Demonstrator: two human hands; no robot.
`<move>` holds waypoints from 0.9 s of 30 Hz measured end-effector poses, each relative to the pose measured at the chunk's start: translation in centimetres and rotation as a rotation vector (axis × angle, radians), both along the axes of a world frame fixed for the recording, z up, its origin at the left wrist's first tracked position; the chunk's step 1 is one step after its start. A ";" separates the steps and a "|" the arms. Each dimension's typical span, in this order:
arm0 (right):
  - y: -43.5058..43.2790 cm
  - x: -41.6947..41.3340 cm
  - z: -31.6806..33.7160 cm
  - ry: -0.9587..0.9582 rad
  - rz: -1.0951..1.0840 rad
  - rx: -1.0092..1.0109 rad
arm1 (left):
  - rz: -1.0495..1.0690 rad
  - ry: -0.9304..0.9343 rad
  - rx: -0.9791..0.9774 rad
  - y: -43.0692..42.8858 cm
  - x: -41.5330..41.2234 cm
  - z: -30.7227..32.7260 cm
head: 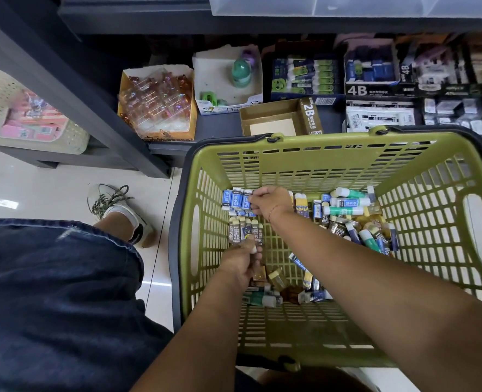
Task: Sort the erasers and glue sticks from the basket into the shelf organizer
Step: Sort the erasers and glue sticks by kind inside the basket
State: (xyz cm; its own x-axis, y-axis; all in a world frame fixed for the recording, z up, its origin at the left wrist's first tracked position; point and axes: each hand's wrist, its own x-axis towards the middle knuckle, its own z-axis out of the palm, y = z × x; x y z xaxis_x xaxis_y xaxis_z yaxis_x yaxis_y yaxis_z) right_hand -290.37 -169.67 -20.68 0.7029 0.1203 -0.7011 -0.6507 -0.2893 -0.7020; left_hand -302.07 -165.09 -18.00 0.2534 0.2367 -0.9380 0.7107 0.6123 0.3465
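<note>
Head view: my right hand, fingers curled, pinches a row of blue-sleeved erasers. My left hand grips a row of brown-sleeved erasers marked 2B, with the thumb pressed across them. Both rows are small rectangular blocks in paper sleeves, held low inside the green slatted plastic basket. Round green-and-white glue sticks lie heaped with loose erasers on its grid floor, right. An open cardboard box sits on the dark shelf beyond.

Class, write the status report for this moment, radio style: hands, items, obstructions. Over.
Left hand grips 2B erasers. Right hand pinches blue erasers. Both inside green basket; no obstruction.
</note>
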 end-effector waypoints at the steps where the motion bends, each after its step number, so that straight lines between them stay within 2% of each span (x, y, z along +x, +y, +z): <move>1: -0.1 0.1 0.0 -0.003 0.022 -0.001 | 0.031 -0.007 -0.015 0.0 0.0 0.0; 5: -1.4 0.1 1.0 -0.040 0.083 -0.009 | 0.130 -0.037 -0.063 -0.1 0.1 -0.1; 8: -3.6 -0.6 1.9 -0.065 0.267 -0.089 | 0.152 -0.062 -0.069 -0.2 0.1 -0.1; 11: -6.2 -1.9 2.2 -0.012 0.506 -0.095 | 0.022 -0.067 -0.043 -0.3 0.0 -0.3; 14: -8.6 -2.4 2.4 0.003 0.609 -0.032 | -0.126 -0.073 0.037 -0.8 0.0 -0.4; 18: -10.5 -1.6 2.8 0.083 0.753 -0.110 | -0.045 -0.146 0.123 -1.5 1.3 -0.1; 21: -11.8 0.0 3.0 0.052 0.602 -0.121 | -0.168 -0.190 0.272 -2.4 3.0 -0.1; 25: -13.4 1.8 1.5 -0.015 0.030 -0.143 | -0.581 -0.240 0.528 -3.2 4.8 -0.5; 27: -13.5 1.9 0.2 -0.025 -0.101 -0.171 | -0.776 -0.218 0.610 -3.6 5.7 -1.6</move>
State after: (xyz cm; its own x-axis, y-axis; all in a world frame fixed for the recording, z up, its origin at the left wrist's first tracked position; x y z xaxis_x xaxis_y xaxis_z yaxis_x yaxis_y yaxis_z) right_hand -288.51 -183.13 -20.49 0.7230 -0.0711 -0.6872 -0.6654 -0.3395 -0.6649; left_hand -296.39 -168.68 -19.57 0.6923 0.3572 -0.6270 0.7213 -0.3172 0.6158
